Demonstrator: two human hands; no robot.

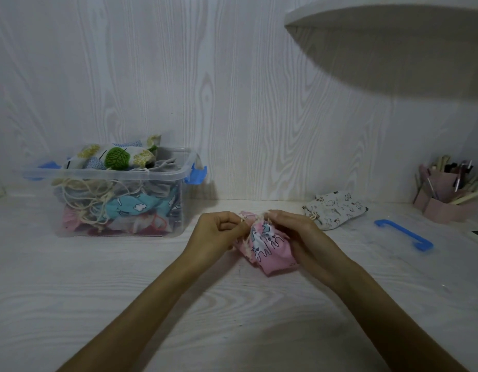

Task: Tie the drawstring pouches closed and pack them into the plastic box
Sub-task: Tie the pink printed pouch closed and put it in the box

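1. In the lower middle of the frame we see two bare forearms that come up from the bottom edge and meet at a pink pouch (267, 248) lying on the pale wooden table (125, 304).
2. The left hand (219, 232) is on the left side of the pouch. Its fingers are curled and pressed together, and they pinch the cream drawstring (243, 220) at the top of the pouch.
3. The right hand (294, 232) is on the right side of the pouch. Its fingertips pinch the gathered top of the fabric, and the rest of the hand lies along the side of the pouch.
4. The pink pouch has a white and blue cartoon print, and its gathered mouth points to the back of the table.
5. In the middle left of the frame stands the clear plastic box (168, 200) with blue latches. It is open and full of pouches; a leaf-print pouch (117, 157) lies on top, above the rim.
6. To the right of the hands, near the wall, lies a white pouch (337, 209) with small animal drawings, apart from the right hand.
7. Further right lies a blue plastic handle (404, 234), and at the right edge of the frame stands a pink pen holder (444, 205) with pens inside.
8. In the upper right of the frame we see a white lamp shade (393, 30).
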